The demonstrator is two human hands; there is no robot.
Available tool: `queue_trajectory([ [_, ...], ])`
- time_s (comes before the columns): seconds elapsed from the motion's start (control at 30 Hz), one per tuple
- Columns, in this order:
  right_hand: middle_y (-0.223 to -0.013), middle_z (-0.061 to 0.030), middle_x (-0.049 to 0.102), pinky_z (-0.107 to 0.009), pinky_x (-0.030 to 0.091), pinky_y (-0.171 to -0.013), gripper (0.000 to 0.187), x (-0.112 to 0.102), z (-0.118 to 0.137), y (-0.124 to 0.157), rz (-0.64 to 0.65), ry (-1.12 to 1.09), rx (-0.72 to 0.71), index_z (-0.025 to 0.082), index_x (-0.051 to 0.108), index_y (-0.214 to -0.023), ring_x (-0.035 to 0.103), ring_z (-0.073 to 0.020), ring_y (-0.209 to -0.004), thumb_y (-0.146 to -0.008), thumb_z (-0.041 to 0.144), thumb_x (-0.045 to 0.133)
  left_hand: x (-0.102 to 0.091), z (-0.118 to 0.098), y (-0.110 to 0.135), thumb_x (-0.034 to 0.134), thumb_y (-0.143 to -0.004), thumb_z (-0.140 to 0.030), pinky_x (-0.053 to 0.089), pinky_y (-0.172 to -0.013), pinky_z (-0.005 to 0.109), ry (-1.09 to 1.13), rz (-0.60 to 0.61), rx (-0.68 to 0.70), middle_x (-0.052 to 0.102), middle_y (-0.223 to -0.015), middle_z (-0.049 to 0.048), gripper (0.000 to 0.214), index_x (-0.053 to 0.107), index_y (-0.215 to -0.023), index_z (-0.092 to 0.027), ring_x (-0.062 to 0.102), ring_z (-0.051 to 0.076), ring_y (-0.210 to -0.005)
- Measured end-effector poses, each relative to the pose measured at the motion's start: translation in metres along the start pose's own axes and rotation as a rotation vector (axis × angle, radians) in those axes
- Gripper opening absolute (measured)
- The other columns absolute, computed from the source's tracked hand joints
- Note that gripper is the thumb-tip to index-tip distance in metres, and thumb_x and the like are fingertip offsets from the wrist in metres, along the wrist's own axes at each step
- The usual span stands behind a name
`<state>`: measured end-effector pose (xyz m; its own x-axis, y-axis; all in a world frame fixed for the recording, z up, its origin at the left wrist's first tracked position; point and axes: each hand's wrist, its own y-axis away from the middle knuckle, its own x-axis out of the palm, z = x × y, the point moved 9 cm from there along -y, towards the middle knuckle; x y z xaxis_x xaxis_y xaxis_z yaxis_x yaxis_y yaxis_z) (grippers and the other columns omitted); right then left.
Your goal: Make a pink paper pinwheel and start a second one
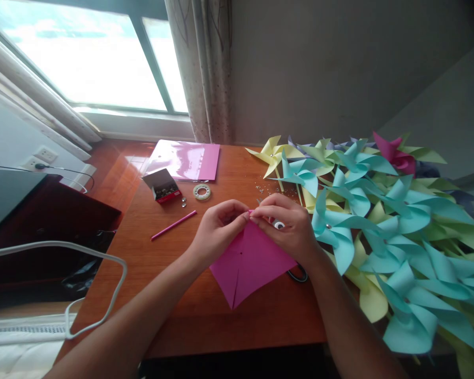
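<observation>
Both hands pinch the far corner of a pink paper square (256,258) held over the wooden table. My left hand (223,223) has thumb and fingers closed on that corner from the left. From the right, my right hand (286,221) grips beside it, the fingertips almost meeting. The paper has a small dark hole near its middle and a slit running to its near corner. Under its right side shows a dark handle loop (298,273), probably of scissors. A pink stick (174,225) lies to the left of my left hand.
Left of centre stand an open small box (168,196) of metal bits, a tape roll (201,192) and pink sheets (209,162) in clear plastic. Many finished pinwheels (335,226), mostly turquoise and yellow, cover the right side. A white metal frame (122,279) borders the left edge.
</observation>
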<state>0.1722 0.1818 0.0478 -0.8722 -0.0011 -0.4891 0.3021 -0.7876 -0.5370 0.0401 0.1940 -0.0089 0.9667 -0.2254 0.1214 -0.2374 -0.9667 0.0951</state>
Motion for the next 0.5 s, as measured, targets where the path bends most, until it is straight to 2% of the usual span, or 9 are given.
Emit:
queue_trajectory([
  [0.2, -0.088, -0.0038, 0.064, -0.034, 0.055, -0.072, 0.012, -0.0016, -0.0033, 0.0025, 0.005, 0.031, 0.001, 0.028, 0.075, -0.098, 0.063, -0.019, -0.082, -0.092, 0.021, 0.066, -0.001, -0.0019, 0.0004, 0.072, -0.082, -0.039, 0.037, -0.052, 0.021, -0.036, 0.01, 0.002, 0.062, -0.068, 0.0, 0.025, 0.068, -0.083, -0.015, 0.05, 0.011, -0.059],
  [0.5, -0.088, -0.0036, 0.063, -0.034, 0.054, -0.07, 0.011, -0.0009, 0.0018, 0.0033, 0.007, 0.014, -0.037, 0.028, 0.074, -0.095, 0.062, -0.0187, -0.08, -0.091, 0.02, 0.066, 0.0015, -0.0087, 0.0035, 0.071, -0.084, -0.038, 0.035, -0.05, 0.02, -0.036, 0.005, 0.023, 0.058, -0.065, -0.0015, 0.025, 0.066, -0.078, -0.014, 0.047, 0.01, -0.058],
])
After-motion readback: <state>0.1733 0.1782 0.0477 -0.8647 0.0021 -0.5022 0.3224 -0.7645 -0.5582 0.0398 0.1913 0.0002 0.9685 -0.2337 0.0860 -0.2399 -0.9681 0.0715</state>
